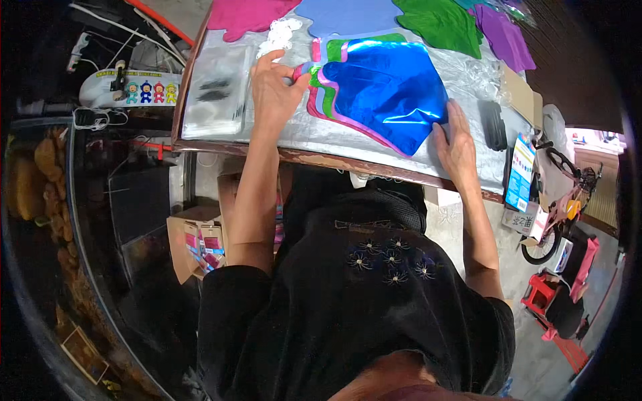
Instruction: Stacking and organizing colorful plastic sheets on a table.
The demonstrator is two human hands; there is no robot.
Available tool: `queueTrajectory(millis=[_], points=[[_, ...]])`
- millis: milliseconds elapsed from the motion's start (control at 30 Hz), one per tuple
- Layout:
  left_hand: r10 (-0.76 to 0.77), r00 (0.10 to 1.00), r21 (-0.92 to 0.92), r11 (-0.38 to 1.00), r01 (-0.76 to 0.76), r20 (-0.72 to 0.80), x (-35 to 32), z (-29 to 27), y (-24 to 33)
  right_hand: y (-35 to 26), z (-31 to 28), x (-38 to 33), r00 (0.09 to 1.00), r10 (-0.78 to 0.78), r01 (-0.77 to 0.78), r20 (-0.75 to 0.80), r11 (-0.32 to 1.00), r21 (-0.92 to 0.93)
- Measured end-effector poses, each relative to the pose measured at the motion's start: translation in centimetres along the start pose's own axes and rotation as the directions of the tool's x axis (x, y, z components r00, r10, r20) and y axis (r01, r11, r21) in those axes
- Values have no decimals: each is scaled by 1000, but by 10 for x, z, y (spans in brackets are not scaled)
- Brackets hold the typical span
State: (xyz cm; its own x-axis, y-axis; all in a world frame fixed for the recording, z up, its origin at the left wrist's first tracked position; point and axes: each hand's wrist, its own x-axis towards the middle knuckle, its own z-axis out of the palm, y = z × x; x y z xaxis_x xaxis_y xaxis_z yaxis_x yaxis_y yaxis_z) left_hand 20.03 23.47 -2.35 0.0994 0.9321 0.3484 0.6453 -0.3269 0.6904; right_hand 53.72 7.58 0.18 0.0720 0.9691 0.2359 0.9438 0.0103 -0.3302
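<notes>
here the blue foil stack [384,87] lies between the hands, left hand [274,90] pinching its edge, right hand [456,144] flat.

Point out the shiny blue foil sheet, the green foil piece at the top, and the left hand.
blue foil sheet [391,90], head view, middle of its shiny face
green foil piece [441,23], head view, its centre
left hand [274,90], head view, back of the hand
</notes>
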Motion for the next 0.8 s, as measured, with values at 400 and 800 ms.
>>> queueTrajectory(millis=[400, 800], points=[[47, 999, 0, 999, -47, -22, 0, 4, 3, -19, -11, 10, 995, -79, 83, 57, 995, -59], [73, 997, -1, 997, -73, -38, 0, 7, 0, 6, -16, 8, 965, -151, 125, 212, 983, 133]])
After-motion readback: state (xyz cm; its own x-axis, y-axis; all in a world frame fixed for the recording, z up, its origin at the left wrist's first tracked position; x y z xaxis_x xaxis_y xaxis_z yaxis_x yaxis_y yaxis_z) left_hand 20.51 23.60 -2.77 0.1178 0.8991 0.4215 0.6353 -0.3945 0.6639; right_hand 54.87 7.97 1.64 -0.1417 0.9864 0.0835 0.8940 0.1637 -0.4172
